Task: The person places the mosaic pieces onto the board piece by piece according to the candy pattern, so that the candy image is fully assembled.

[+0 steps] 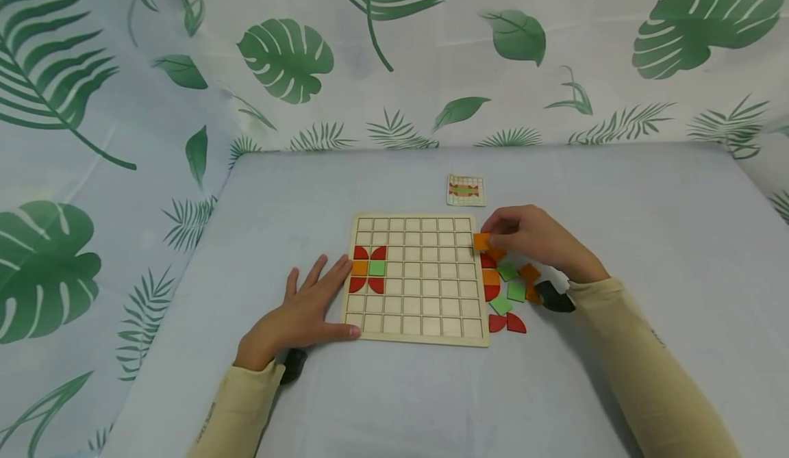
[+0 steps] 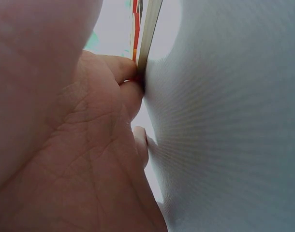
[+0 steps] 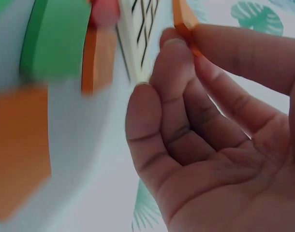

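A wooden grid board (image 1: 419, 307) lies flat on the table. At its left edge my left hand (image 1: 302, 317) rests with fingers spread, the thumb on the lower left corner and the index fingertip beside the orange tile. On the grid's left columns sit red quarter-round tiles (image 1: 374, 285), an orange square tile (image 1: 359, 268) and a green square tile (image 1: 377, 268). Over the board's upper right edge, my right hand (image 1: 533, 235) pinches another orange square tile (image 3: 183, 17) between thumb and fingers. The other fingers of that hand curl inward.
Loose red, green (image 1: 516, 292) and orange (image 1: 529, 272) tiles lie scattered along the board's right side, some overlapping its edge. A small pattern card (image 1: 466, 190) lies behind the board. Leaf-printed cloth (image 1: 394, 81) hangs at the back and left.
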`<action>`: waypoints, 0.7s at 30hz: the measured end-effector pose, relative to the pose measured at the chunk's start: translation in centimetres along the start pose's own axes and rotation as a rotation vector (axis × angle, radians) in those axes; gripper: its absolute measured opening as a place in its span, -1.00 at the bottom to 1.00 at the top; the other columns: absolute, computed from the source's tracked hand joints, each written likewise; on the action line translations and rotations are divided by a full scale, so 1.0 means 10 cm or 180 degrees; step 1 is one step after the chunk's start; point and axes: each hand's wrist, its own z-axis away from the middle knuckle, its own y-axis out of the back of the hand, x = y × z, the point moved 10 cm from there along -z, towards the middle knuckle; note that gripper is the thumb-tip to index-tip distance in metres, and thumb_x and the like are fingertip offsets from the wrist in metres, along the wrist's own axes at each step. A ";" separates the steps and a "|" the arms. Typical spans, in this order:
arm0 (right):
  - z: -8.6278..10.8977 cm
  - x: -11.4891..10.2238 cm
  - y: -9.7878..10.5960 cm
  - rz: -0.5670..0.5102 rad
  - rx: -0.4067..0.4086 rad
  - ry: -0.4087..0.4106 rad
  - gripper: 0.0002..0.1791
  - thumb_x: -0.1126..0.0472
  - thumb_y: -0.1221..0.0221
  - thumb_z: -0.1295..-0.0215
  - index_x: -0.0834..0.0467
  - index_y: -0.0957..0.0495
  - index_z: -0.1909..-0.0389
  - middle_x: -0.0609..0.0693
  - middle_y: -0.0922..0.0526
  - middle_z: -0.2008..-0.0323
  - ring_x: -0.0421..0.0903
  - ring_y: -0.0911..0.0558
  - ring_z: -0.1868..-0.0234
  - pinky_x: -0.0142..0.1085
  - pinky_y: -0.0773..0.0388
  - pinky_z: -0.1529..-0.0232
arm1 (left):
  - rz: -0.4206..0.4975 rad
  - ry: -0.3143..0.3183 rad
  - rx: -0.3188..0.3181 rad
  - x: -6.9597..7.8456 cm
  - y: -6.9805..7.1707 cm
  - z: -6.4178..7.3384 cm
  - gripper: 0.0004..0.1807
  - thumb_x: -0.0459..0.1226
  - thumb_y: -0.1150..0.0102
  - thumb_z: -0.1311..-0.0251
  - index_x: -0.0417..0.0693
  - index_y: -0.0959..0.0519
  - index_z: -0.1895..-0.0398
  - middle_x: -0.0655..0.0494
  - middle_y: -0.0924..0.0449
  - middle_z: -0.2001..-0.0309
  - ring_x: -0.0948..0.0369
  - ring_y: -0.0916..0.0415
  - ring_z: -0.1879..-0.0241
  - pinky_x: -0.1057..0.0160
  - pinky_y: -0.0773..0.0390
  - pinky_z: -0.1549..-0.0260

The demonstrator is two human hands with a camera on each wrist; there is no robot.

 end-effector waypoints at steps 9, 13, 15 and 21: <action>-0.05 -0.25 -0.26 -0.0463 -0.0061 0.0250 -0.85 0.24 -0.30 -0.49 0.23 -0.70 0.06 0.09 -0.74 0.21 0.07 -0.67 0.22 -0.16 -0.64 0.16 | 0.0025 -0.0013 0.0011 -0.02 0.00 0.02 0.27 0.21 -0.49 -0.20 -0.02 0.04 -0.78 0.05 0.15 -0.76 -0.11 0.45 -0.71 -0.40 0.56 -0.47; -0.06 -0.35 -0.38 -0.0515 -0.0115 0.0374 -0.86 0.27 -0.31 -0.49 0.25 -0.69 0.06 0.09 -0.73 0.24 0.05 -0.67 0.29 -0.19 -0.65 0.18 | 0.0013 -0.0001 -0.0006 -0.03 -0.01 0.01 0.27 0.22 -0.49 -0.20 -0.01 0.05 -0.78 0.07 0.17 -0.76 -0.09 0.47 -0.71 -0.38 0.58 -0.47; -0.06 -0.38 -0.43 -0.0487 -0.0145 0.0402 -0.86 0.28 -0.32 -0.48 0.25 -0.69 0.06 0.07 -0.71 0.25 0.03 -0.65 0.29 -0.21 -0.64 0.20 | 0.0017 0.0003 -0.0011 -0.04 -0.01 0.01 0.28 0.22 -0.49 -0.19 0.00 0.06 -0.79 0.08 0.17 -0.76 -0.08 0.47 -0.71 -0.37 0.59 -0.47; -0.09 -0.41 -0.55 -0.0375 -0.0211 0.0451 -0.90 0.29 -0.31 -0.47 0.22 -0.71 0.08 0.02 -0.71 0.25 0.01 -0.61 0.24 -0.19 -0.58 0.15 | 0.0051 0.0013 -0.0014 -0.04 -0.01 0.00 0.29 0.21 -0.51 -0.18 0.02 0.07 -0.79 0.09 0.16 -0.76 -0.08 0.47 -0.71 -0.34 0.60 -0.48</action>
